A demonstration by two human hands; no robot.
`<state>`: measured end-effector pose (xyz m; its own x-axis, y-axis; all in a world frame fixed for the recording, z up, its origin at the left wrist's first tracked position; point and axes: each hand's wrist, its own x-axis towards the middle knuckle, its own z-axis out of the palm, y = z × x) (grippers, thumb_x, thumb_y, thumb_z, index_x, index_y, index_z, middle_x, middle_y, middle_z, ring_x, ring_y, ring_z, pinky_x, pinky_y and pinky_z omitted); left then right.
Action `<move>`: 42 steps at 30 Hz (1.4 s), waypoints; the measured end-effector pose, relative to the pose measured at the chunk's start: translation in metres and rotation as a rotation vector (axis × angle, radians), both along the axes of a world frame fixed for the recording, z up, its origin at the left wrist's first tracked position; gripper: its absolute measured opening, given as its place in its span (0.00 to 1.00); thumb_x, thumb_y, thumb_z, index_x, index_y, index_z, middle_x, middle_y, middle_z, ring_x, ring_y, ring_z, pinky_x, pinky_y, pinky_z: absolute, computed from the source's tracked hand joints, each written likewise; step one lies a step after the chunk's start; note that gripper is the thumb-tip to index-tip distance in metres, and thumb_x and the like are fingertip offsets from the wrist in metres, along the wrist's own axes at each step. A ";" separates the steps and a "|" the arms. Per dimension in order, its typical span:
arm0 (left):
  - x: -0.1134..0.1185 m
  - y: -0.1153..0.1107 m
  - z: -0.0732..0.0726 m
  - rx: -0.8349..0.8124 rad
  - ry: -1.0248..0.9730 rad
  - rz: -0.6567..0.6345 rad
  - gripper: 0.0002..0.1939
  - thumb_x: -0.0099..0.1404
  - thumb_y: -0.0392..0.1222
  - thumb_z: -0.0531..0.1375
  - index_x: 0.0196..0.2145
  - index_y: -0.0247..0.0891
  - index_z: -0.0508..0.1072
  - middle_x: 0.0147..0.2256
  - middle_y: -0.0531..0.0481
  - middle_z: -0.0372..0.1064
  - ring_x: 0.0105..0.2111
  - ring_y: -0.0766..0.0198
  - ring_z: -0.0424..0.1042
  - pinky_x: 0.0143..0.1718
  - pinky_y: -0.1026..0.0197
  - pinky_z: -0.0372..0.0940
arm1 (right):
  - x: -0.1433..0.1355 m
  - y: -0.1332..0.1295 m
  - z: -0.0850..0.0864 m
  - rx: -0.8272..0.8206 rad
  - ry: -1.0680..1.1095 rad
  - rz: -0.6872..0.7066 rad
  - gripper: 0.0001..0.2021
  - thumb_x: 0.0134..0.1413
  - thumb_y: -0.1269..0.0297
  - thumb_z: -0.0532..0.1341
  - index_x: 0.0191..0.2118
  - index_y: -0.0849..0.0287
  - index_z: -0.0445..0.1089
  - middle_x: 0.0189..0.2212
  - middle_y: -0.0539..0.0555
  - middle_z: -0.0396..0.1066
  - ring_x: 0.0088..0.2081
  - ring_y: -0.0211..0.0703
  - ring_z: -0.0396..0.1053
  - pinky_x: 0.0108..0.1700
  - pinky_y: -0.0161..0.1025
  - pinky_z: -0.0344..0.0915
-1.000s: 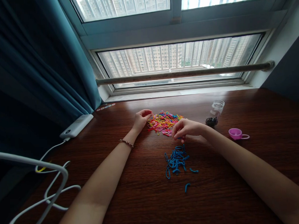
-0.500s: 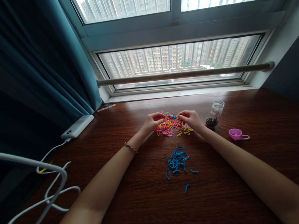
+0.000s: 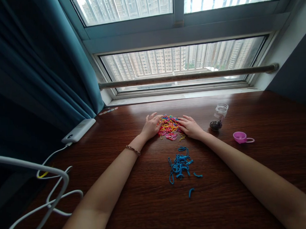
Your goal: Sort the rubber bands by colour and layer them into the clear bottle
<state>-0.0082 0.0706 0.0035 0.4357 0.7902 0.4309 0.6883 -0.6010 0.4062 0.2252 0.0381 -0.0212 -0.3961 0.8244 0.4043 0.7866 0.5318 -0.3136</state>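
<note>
A heap of mixed small rubber bands, mostly pink, red and yellow with some blue, lies on the brown wooden table. My left hand rests at the heap's left edge, fingers stretched out and apart. On the opposite side, my right hand touches the right edge with its fingers extended. Neither hand shows anything held. Nearer to me is a separate loose pile of blue rubber bands, with two single blue bands lying just off it.
To the right are a clear jar, a dark bundle beside it and a pink scoop. A white power bank with a white cable lies left, by the blue curtain. A window is behind.
Both hands have gone from pinched fingers over the heap to spread fingers at its sides. Yellow bands at the right are now hidden or pushed in, and the heap looks more compact.
</note>
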 end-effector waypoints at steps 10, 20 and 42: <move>-0.005 0.009 -0.010 -0.168 0.149 -0.046 0.19 0.63 0.54 0.46 0.52 0.59 0.61 0.57 0.58 0.55 0.60 0.45 0.37 0.50 0.31 0.19 | 0.002 0.001 0.004 0.075 0.264 0.009 0.14 0.56 0.66 0.51 0.42 0.60 0.71 0.42 0.57 0.70 0.45 0.45 0.65 0.49 0.41 0.61; -0.004 0.006 -0.008 -0.066 0.195 -0.083 0.17 0.64 0.51 0.46 0.49 0.54 0.65 0.56 0.55 0.56 0.60 0.50 0.41 0.53 0.34 0.20 | 0.003 -0.004 0.009 0.074 0.374 -0.057 0.12 0.56 0.65 0.52 0.37 0.59 0.72 0.37 0.56 0.72 0.39 0.45 0.69 0.43 0.40 0.64; -0.003 0.004 -0.008 -0.018 0.178 0.011 0.25 0.62 0.55 0.49 0.53 0.40 0.62 0.52 0.42 0.59 0.54 0.49 0.50 0.55 0.36 0.31 | 0.000 -0.008 0.013 0.112 0.502 -0.052 0.11 0.53 0.66 0.53 0.37 0.58 0.73 0.37 0.56 0.71 0.39 0.45 0.68 0.44 0.41 0.64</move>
